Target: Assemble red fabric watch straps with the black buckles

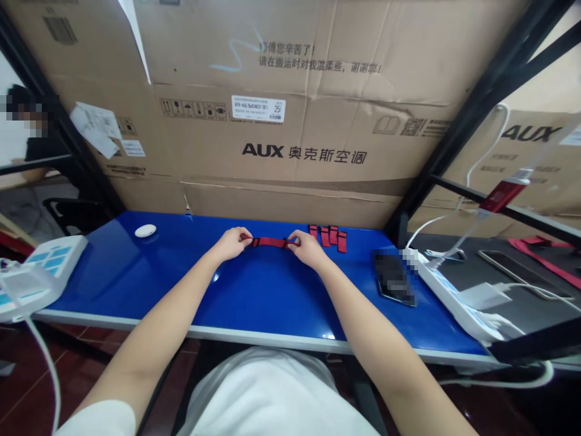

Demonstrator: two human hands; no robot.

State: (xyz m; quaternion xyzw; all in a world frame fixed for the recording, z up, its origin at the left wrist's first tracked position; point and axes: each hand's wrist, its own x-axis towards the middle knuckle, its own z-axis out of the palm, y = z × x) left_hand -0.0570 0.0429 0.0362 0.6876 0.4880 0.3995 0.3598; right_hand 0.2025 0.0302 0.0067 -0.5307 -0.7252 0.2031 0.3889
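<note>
A red strap (pixel 271 242) with black pieces near both ends is stretched level between my hands, just above the blue table. My left hand (pixel 233 243) pinches its left end. At the right end, my right hand (pixel 305 247) has its fingers closed on the strap. Several short red straps with black ends (pixel 342 241) lie side by side on the table, to the right of my right hand.
A cardboard wall stands behind the blue table (pixel 272 303). A white oval object (pixel 146 231) lies back left. White power strips (pixel 454 300) sit at both sides. A dark phone (pixel 394 277) lies on the right. Black metal posts flank the table. A person sits far left.
</note>
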